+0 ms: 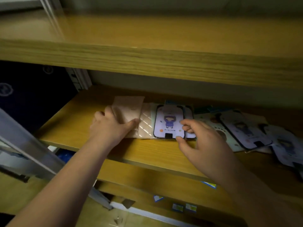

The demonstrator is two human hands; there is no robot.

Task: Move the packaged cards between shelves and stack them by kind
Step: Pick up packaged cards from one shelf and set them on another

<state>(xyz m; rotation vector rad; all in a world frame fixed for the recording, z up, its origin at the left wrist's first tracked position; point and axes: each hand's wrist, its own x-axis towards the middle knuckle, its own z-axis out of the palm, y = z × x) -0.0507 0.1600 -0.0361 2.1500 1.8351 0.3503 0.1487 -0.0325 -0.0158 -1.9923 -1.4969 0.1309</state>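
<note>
1. A middle shelf point(78, 128) of a wooden rack is being worked at, and two neat stacks are seen side by side on it, touching or nearly so.
2. The left hand point(109, 126) is laid on the pale pink stack point(131, 112); its fingers are curled over the stack's left edge and the thumb is pressed flat across the front, so the stack is held steady.
3. The right hand point(201, 141) is brought to the purple card pack point(169, 122), which lies on top of the right stack. The pack's lower right corner is pinched between thumb and fingertips.
4. The pack's long axis is run front to back, away from the person, with its black tab at the near edge.
5. The key relation: this pack lies just left of and beyond the right hand, which is plainly the nearer one.
6. More loose packs point(242, 128) are fanned out to the right, overlapping and askew, apparently still to be sorted.
7. The upper shelf point(147, 63) is seen above, blurred.
</note>
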